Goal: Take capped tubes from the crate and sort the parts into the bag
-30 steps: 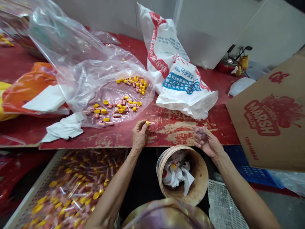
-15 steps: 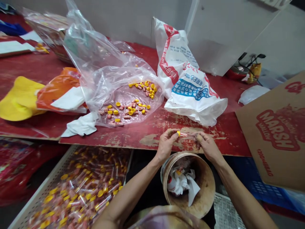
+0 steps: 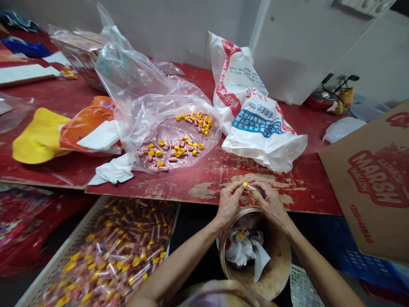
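Capped tube [image 3: 250,187]: between my two hands, over the red surface [image 3: 204,192] near its front edge, just beyond the bucket [image 3: 281,264].
Left hand [image 3: 229,202]: pinched on the capped end; the tube lies to its right.
Right hand [image 3: 271,204]: fingers curled at the other end; I cannot tell whether they grip.
Long axis: crosswise, hand to hand, slanting slightly down to the right in view.
Yellow cap [image 3: 245,184]: points left.

yellow hat [image 3: 35,140] against orange bag [image 3: 84,120]; white printed sack [image 3: 252,106], cardboard box [image 3: 367,221] farther right
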{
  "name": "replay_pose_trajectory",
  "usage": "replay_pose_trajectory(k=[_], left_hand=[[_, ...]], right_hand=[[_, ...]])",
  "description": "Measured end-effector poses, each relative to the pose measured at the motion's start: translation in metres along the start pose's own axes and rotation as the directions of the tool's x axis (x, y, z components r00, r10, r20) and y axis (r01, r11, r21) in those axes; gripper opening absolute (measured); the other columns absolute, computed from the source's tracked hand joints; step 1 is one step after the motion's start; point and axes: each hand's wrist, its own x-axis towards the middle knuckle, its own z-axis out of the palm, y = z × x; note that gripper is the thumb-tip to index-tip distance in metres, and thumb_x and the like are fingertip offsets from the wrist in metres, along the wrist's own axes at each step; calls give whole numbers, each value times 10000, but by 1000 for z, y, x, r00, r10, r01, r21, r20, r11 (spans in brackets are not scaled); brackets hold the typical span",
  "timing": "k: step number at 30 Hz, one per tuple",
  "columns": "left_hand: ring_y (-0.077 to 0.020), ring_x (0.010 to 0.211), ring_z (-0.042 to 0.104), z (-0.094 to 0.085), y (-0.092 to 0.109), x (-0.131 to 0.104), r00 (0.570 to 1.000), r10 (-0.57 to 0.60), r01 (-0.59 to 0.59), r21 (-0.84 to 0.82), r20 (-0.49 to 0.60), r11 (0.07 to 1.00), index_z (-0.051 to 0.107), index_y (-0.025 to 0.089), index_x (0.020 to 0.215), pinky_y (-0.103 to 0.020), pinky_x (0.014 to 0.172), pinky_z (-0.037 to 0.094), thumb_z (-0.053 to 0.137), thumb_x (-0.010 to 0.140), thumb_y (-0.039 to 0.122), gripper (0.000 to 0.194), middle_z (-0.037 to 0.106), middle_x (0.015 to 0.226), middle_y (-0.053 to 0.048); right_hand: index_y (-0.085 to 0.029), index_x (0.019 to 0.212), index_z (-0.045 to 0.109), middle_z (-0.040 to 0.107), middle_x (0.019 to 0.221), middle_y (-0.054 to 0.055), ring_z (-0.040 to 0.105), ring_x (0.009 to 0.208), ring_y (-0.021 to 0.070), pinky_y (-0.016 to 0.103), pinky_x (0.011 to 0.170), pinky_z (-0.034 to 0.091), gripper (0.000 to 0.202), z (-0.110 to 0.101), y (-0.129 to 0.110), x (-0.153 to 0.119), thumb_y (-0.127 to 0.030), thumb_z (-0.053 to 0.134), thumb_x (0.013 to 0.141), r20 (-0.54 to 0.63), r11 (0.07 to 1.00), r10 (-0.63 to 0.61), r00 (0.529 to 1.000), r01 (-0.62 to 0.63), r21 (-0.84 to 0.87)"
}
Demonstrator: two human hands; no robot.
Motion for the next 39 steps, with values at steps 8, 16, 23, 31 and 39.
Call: replay_pose_trajectory(k=[8, 16, 23, 31, 39], left_hand=[[-180, 976, 625, -1, -3, 3, 969, 232, -247, 295, 83, 923, 669, 167, 1097, -313, 907, 484, 506, 834, 191, 310, 685, 1055, -73], [-213, 1082, 599, -37, -12, 47, 924, 235, -380, 675, 301, 633, 684, 173, 960, -375, 979, 461, 494, 796, 88, 264, 678, 1080, -83], [-233, 1142, 558, -90, -24, 67, 855, 507, -362, 824, 107, 436, 626, 158, 993, -409, 995, 454, 449, 816, 79, 262, 590, 1194, -131], [-226, 1092, 575, -89, -28, 67, 857, 501, -370, 819, 120, 439, 616, 156, 1033, -392, 957, 475, 429, 855, 123, 260, 604, 1133, -142], [-198, 1077, 585, -88, -25, 69, 846, 512, -396, 816, 147, 421, 600, 161, 1072, -346, 943, 480, 449, 849, 125, 272, 606, 1119, -124]], right_hand=[[-176, 999, 606, 637, 987, 76, 590, 876, 197, 301, 758, 445, 269, 12, 0, 5, -374, 451, 903, -118, 981, -114, 986, 93, -169], [-157, 938, 626, 641, 876, 69, 586, 778, 190, 273, 684, 409, 273, -15, 18, 47, -357, 442, 912, 321, 871, 8, 947, 152, -467], [-122, 894, 610, 619, 842, 127, 580, 728, 213, 291, 645, 364, 189, -12, 51, 56, -191, 436, 867, 464, 526, 214, 860, 299, -796], [-115, 877, 583, 601, 800, 148, 559, 717, 243, 322, 670, 359, 173, -8, 64, 55, -196, 430, 882, 539, 585, 222, 813, 331, -740], [-107, 891, 580, 601, 839, 171, 571, 767, 273, 342, 692, 372, 160, -6, 58, 51, -202, 452, 873, 498, 645, 249, 831, 241, -725]])
